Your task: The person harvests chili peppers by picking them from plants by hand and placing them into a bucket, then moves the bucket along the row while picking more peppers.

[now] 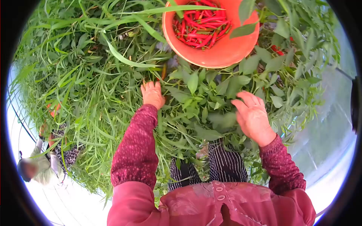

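My left hand [152,95] reaches into the pepper plants, its fingers stretched forward among leaves and long grass; the fingertips are partly covered. Near those fingertips an orange-brown pepper [163,71] hangs in the foliage. My right hand [254,116] is over the leaves on the right, thumb and fingers apart, with nothing visible in it. Between my hands stand green pepper leaves [193,83]. Ahead of both hands sits an orange bowl [226,56], holding many slim red chili peppers [201,28].
Tall grass [94,98] mixes with the plants on the left. More red chilies [277,50] show among leaves right of the bowl. Another person [45,165] is at the far left, near an orange container [54,109]. Pale plastic sheeting [320,128] borders the right side.
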Tool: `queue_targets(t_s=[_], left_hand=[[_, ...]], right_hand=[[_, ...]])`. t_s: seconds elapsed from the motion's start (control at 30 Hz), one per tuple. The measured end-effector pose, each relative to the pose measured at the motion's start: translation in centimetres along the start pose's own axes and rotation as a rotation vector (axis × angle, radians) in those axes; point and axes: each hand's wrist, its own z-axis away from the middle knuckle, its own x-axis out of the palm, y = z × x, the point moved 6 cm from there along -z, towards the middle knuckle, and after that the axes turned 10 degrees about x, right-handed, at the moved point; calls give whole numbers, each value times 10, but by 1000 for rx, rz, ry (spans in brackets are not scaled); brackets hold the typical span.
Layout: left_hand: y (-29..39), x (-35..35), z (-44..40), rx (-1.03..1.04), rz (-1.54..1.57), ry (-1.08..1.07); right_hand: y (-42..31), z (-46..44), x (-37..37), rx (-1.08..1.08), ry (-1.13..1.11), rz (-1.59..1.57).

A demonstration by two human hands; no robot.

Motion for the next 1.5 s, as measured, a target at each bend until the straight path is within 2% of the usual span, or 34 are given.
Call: queue_targets(t_s=[0.03,0.07,0.1,0.13,0.17,0.23,0.27,0.3,0.33,0.37,0.4,0.43,0.5,0.53,0.57,0.63,0.67,0.73,0.77,0.83,0.87,0.9,0.97,1.0,1.07,1.1,1.13,1.17,1.2,1.23,1.27,1.3,1.37,1.5], left_hand=[[1,0,3,-1,3,31],[5,-4,11,32,61,133],[3,5,16,25,64,132],[4,9,24,84,137,268],[5,11,35,143,209,404],[3,18,53,123,514,367],[3,24,59,120,552,385],[0,30,61,118,591,401],[-7,42,58,111,594,397],[-24,59,51,14,1093,458],[-38,75,44,-94,1596,504],[-48,69,42,-203,1782,468],[-59,66,33,-546,1879,377],[-62,74,26,-598,1870,341],[-69,93,11,-598,1824,215],[-70,82,1,-658,1505,85],[-71,81,-6,-659,1515,84],[-79,56,-32,-267,391,171],[-81,54,-41,-265,398,168],[-71,30,-44,-151,209,106],[-67,21,-45,-124,224,-20],[-69,32,-54,-117,226,-17],[-76,74,-69,-74,265,-149],[-75,72,-64,-108,271,-174],[-88,97,-68,-167,575,-8],[-87,89,-66,-10,374,102],[-99,98,-64,-39,335,191],[-112,98,-62,-150,421,163],[-121,106,-68,-100,462,118],[-135,118,-73,-51,499,68],[-157,133,-68,-153,1082,105],[-149,114,-55,-137,1124,283],[-170,134,-56,-180,973,262],[-160,122,-13,-117,1107,322]], right_hand=[[-23,-13,-5,-74,113,-118],[-45,-25,0,-165,135,-186],[-68,-38,8,-245,93,-321],[-86,-51,26,-269,80,-444],[-103,-66,55,-265,16,-454],[-123,-94,117,-265,30,-409],[-125,-101,146,-241,63,-283],[-124,-106,177,-196,13,-207],[-121,-113,195,-139,-205,-195],[-115,-116,212,-80,-422,-178],[-112,-114,216,-82,-431,-170],[-108,-112,218,-101,-388,-153],[-101,-106,221,-128,-349,-128],[-101,-103,221,-138,-368,-151],[-101,-100,220,-148,-386,-174],[-97,-97,216,-146,-405,-182],[-95,-95,213,-157,-416,-211],[-94,-91,214,-180,-398,-239],[-92,-92,217,-178,-402,-233],[-91,-89,218,-166,-388,-237],[-92,-90,216,-174,-373,-237],[-91,-92,216,-168,-370,-232],[-94,-95,216,-158,-392,-282],[-94,-96,215,-151,-396,-275],[-94,-97,212,-137,-368,-341],[-90,-96,213,-112,-355,-369],[-85,-98,220,-97,-359,-435],[-80,-104,227,-80,-360,-489],[-78,-114,233,-113,-374,-451],[-70,-121,240,-91,-303,-634],[-62,-123,238,26,-342,-736],[-55,-125,245,203,-426,-930],[-49,-127,252,428,-530,-1171],[-45,-134,246,489,-553,-1282]])
